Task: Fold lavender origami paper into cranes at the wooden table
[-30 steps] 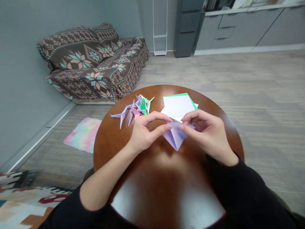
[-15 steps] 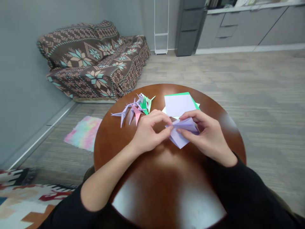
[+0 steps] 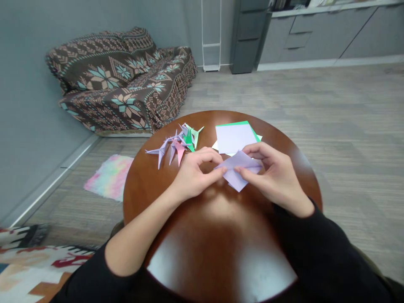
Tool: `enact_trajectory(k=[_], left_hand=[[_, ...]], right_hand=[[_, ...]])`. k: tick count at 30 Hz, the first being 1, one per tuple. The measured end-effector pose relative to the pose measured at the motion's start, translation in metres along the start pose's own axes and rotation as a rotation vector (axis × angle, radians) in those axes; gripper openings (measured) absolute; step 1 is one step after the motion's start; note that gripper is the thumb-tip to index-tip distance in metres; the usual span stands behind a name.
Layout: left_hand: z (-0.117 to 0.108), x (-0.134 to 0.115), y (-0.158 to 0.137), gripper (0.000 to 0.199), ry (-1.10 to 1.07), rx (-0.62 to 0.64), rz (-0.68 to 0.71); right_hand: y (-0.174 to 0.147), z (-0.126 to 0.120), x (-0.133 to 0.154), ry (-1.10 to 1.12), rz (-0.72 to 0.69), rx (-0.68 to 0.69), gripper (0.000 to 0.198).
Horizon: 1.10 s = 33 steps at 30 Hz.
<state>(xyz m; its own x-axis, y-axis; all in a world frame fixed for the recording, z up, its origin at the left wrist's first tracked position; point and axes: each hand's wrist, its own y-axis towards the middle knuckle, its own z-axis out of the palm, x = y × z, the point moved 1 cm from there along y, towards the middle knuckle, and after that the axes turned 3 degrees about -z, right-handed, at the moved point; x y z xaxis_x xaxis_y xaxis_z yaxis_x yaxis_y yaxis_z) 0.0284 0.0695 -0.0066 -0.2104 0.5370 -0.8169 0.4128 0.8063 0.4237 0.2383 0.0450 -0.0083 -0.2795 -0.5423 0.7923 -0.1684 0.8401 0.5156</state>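
A partly folded sheet of purple origami paper (image 3: 237, 161) is held between my two hands above the round table. My left hand (image 3: 202, 170) pinches its left corner between thumb and fingers. On the other side, my right hand (image 3: 272, 172) grips the right part, its thumb pressing near the middle crease. Just beyond lies a stack of square paper (image 3: 235, 138), with a pale purple sheet on top and green edges showing beneath. Several folded paper cranes (image 3: 178, 145) in purple, pink and green lie bunched together beyond my left hand.
The brown round table (image 3: 217, 235) has a glossy top. Past it stand a sofa (image 3: 126, 84) under a patterned cover, a dark grey fridge (image 3: 249, 38) and grey kitchen cabinets (image 3: 315, 35). A fluffy pastel rug (image 3: 109, 176) lies on the floor at left.
The purple paper, whose upper folds stood partly open, now lies flatter as a diamond with a crease across it. Both hands keep their hold with small finger shifts.
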Motion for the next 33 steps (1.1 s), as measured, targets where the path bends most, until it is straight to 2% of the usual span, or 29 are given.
enact_trajectory(k=[3, 7, 15, 22, 28, 33], left_hand=[[-0.001, 0.003, 0.001, 0.008, -0.012, -0.027, -0.063], [0.002, 0.001, 0.001, 0.009, 0.010, -0.001, -0.104], [0.006, -0.003, 0.001, 0.010, -0.052, -0.022, -0.036], [0.006, -0.003, -0.001, 0.007, -0.011, -0.016, -0.023], [0.002, 0.000, 0.001, 0.007, -0.036, -0.101, -0.080], [-0.001, 0.002, 0.003, 0.009, -0.065, -0.189, -0.072]], right_hand=[[0.002, -0.003, -0.002, 0.008, 0.003, -0.013, 0.023], [0.002, -0.001, 0.000, 0.013, -0.015, 0.012, 0.021], [0.001, 0.003, 0.002, 0.054, -0.024, 0.030, 0.024], [-0.001, 0.004, 0.005, -0.073, -0.089, -0.053, 0.021], [0.003, -0.005, 0.000, -0.060, -0.082, -0.097, 0.020], [0.004, -0.008, 0.000, -0.024, -0.076, -0.141, 0.021]])
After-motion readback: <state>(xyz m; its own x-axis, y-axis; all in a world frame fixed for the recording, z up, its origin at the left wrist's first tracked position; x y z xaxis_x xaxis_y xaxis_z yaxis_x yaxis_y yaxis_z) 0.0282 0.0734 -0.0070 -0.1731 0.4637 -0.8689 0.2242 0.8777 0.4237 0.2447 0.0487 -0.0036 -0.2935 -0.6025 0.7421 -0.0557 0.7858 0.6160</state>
